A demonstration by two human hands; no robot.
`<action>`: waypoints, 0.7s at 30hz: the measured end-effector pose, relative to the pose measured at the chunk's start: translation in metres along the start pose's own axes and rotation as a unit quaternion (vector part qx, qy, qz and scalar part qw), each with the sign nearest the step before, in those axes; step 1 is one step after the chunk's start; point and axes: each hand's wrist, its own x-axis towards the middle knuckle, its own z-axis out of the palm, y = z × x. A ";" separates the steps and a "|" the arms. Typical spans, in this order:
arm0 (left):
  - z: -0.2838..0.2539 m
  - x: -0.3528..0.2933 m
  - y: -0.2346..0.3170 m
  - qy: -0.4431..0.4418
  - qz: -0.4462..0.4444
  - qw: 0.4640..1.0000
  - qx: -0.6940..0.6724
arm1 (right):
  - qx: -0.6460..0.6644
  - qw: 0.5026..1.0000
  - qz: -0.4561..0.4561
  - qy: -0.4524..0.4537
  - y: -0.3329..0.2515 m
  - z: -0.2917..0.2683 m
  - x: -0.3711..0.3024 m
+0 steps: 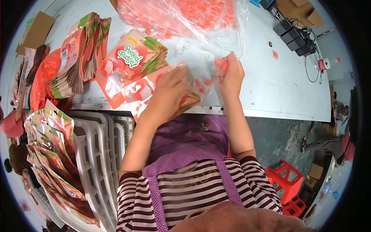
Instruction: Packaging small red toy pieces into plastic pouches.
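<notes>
My left hand lies over a red and white printed pouch at the table's front edge, its fingers wrapped round it. The pouch's end near my body sticks out under my palm. To the right, my right hand is raised a little and closed round several small red candies that seem to be in clear wrappers. Between the hands, a few more loose candies lie on the table. Just left of my left hand is a fanned stack of flat pouches.
A big clear plastic bag of red candies sits at the back. More pouch bundles stand at the left. Filled-looking pouches lean by stacked white crates. Black adapters, a bottle and red stools are right.
</notes>
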 end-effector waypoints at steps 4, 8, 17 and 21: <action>-0.001 -0.008 0.007 0.041 0.013 0.999 -0.025 | 0.330 0.927 0.179 -0.007 -0.042 0.026 -0.035; -0.002 -0.003 0.003 0.072 0.008 0.997 -0.037 | 0.344 0.922 0.162 -0.069 -0.033 0.044 -0.036; -0.010 -0.006 0.003 0.134 -0.007 0.983 -0.123 | 0.134 0.975 -0.009 -0.176 -0.028 0.038 -0.058; -0.013 -0.009 0.006 0.134 0.013 0.984 -0.121 | 0.004 0.958 -0.165 -0.235 -0.019 0.034 -0.053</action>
